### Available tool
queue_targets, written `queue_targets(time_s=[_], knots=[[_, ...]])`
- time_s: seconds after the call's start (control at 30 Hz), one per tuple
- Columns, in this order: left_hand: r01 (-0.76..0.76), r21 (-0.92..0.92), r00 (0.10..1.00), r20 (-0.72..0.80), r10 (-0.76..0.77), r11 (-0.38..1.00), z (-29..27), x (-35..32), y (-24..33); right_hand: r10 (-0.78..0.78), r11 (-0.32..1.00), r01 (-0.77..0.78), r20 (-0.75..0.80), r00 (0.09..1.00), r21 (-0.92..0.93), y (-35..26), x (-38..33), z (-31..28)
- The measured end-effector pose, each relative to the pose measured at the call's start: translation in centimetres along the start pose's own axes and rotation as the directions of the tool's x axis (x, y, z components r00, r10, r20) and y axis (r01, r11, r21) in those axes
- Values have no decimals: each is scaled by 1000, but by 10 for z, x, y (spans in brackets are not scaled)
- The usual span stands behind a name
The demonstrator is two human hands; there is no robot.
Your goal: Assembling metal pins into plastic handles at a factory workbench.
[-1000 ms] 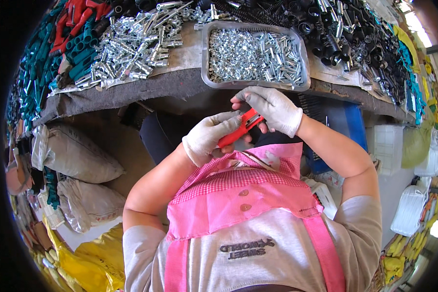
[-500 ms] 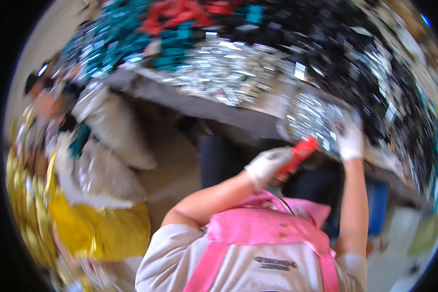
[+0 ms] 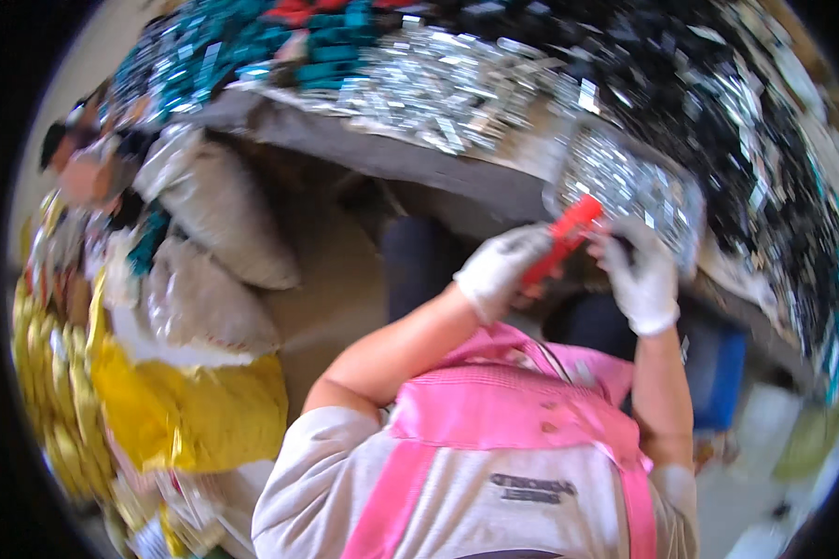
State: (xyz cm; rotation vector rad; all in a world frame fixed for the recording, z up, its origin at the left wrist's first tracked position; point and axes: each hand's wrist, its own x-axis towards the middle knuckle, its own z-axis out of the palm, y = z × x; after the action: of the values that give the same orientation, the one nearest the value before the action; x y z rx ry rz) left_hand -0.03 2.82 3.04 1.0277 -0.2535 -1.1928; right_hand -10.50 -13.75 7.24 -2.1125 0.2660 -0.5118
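Observation:
My left hand (image 3: pixel 505 272), in a white glove with grey fingertips, is closed around a long red plastic part (image 3: pixel 569 228), which tilts up to the right. My right hand (image 3: pixel 641 278), gloved the same way, is at the upper end of that part. Its thumb and fingers pinch together there, on something too small and blurred to name. Just beyond both hands lies a shallow clear tray (image 3: pixel 698 216) filled with small shiny metal pieces (image 3: pixel 625 177).
Heaped on the workbench (image 3: pixel 410 158) are loose silvery pieces (image 3: pixel 447 84), teal parts (image 3: pixel 326 61), black parts (image 3: pixel 643 74) and some red ones (image 3: pixel 294 11). Full sacks (image 3: pixel 210 210) and a yellow bag (image 3: pixel 196 410) stand at the left, near another person (image 3: pixel 93 172). A blue bin (image 3: pixel 718 377) sits lower right.
My right hand has come back from the metal pieces in the tray to the upper end of the red part. My left hand keeps its hold, slightly higher in the picture.

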Motion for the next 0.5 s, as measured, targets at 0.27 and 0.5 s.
queue_targets(time_s=[0.27,0.5], knots=[[65,-108,997,47,-60,992,7,-3,-3,-14,989,18,28,1000,-145,-8,-10,6],[-77,125,993,-78,87,989,17,-3,-21,-302,816,272,24,953,-511,-10,-29,23]])
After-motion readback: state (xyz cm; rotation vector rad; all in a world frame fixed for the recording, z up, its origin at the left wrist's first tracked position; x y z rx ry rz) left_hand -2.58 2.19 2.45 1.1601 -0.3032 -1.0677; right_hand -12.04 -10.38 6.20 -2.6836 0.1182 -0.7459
